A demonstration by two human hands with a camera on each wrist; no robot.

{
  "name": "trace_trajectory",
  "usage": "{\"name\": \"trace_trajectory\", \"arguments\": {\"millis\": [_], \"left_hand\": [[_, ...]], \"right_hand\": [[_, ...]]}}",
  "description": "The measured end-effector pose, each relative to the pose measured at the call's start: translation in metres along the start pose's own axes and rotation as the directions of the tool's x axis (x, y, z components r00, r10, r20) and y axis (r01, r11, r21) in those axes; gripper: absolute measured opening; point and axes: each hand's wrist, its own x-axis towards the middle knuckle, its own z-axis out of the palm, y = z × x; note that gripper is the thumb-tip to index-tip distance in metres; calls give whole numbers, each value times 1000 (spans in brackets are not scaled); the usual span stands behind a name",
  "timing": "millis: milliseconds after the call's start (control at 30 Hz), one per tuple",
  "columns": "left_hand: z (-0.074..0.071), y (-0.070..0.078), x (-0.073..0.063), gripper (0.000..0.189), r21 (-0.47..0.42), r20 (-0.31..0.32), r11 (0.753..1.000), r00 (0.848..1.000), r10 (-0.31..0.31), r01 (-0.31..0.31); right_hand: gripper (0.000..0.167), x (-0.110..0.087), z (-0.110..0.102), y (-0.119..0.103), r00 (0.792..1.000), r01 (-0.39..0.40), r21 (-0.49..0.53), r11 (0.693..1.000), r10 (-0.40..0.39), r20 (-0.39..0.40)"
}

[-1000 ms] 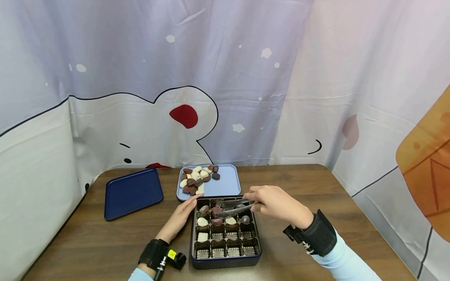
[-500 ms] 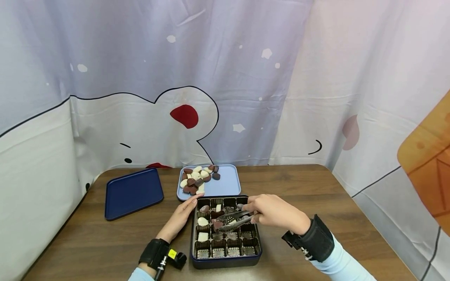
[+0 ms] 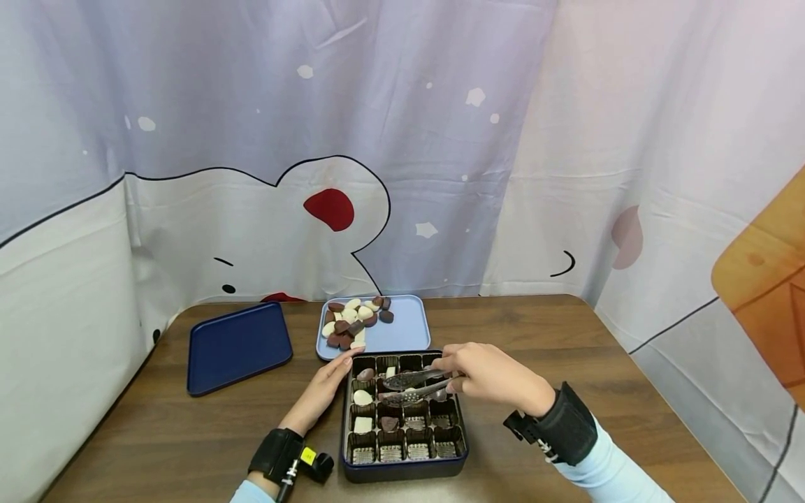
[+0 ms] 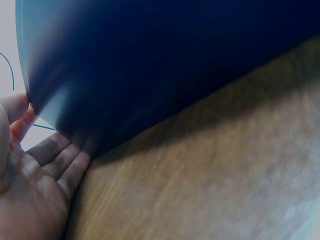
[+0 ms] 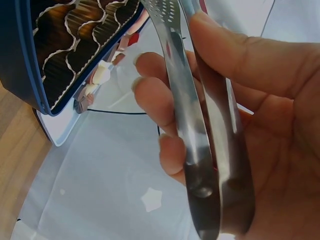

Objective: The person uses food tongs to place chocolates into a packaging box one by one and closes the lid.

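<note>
My right hand (image 3: 493, 374) grips metal tongs (image 5: 182, 110), thumb on one arm and fingers on the other. In the head view the tongs' tips are apart, over the second row of a dark blue box (image 3: 405, 473) with a gridded black insert. Just in front of them, a brown chocolate (image 3: 389, 423) sits in the third row's second compartment, beside a square white chocolate (image 3: 363, 424). A rounded white chocolate (image 3: 362, 397) is one row further back. Fingers extended, my left hand (image 3: 323, 391) touches the box's left side near its back corner. The tongs partly hide several filled compartments.
Behind the box, a light blue tray (image 3: 405, 328) bears a heap of white and brown chocolates (image 3: 349, 314) on its left half. A dark blue tray (image 3: 239, 347) lies at the left on the wooden table (image 3: 522, 321). A printed curtain (image 3: 440, 175) hangs behind.
My right hand brought the tongs and a brown chocolate forward, and the chocolate now lies in the third row's second compartment. The tongs have since lifted back slightly. My left hand stayed put.
</note>
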Motion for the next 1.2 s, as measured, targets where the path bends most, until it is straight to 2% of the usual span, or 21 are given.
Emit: {"name": "trace_trajectory", "arguments": {"millis": [233,433,567,667,833,1000,1100,1200], "left_hand": [[0,0,1,47,2,6,1000,1000,2,-2],[0,0,1,47,-6,11,1000,1000,4,-3],[-1,0,1,47,-2,4,1000,1000,13,-13],[0,-1,0,47,-9,-4,1000,1000,10,-10],[1,-1,0,47,-8,-8,1000,1000,10,-10],[1,-1,0,46,-12,-11,1000,1000,6,-6],[0,0,-1,47,-7,-5,1000,1000,9,-9],[0,0,-1,48,-6,7,1000,1000,11,-11]], "right_hand": [[32,4,-3,3,998,-60,-1,998,60,-19],[29,13,-2,14,988,-110,-53,993,104,-110],[30,23,1,24,972,-203,-61,977,194,-135],[33,31,7,31,959,-262,-45,964,255,-124],[37,42,20,40,948,-302,-61,951,292,-130],[29,55,35,48,937,-335,-86,938,321,-141],[23,63,43,54,924,-367,-64,928,356,-138],[23,69,49,60,910,-401,-50,914,392,-139]]}}
